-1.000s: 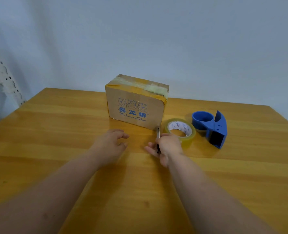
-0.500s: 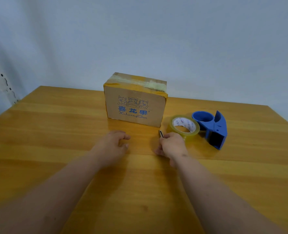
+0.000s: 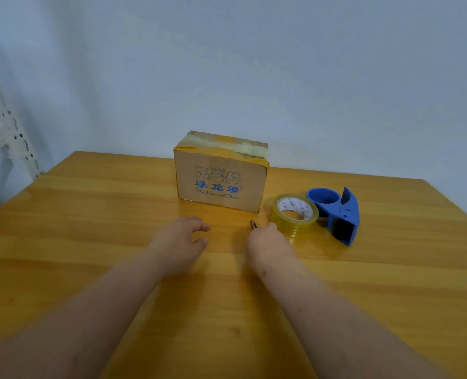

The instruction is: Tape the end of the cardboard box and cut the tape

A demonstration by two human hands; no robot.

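A cardboard box [image 3: 218,184] with blue print stands upright at the back middle of the wooden table [image 3: 90,220], with old tape across its top. A roll of clear yellowish tape [image 3: 294,216] lies flat to the box's right. My right hand [image 3: 268,242] is closed around a small dark tool [image 3: 253,224], likely a cutter, whose tip pokes out just left of the roll. My left hand [image 3: 180,242] rests on the table in front of the box, fingers loosely curled and empty.
A blue tape dispenser [image 3: 339,214] stands right of the roll. A white perforated metal rack [image 3: 5,132] rises beyond the table's left edge. A pale wall is close behind the box.
My right hand has turned over and closed tighter around the dark tool, edging toward the tape roll. The left hand has stayed in place. The view has shifted slightly.
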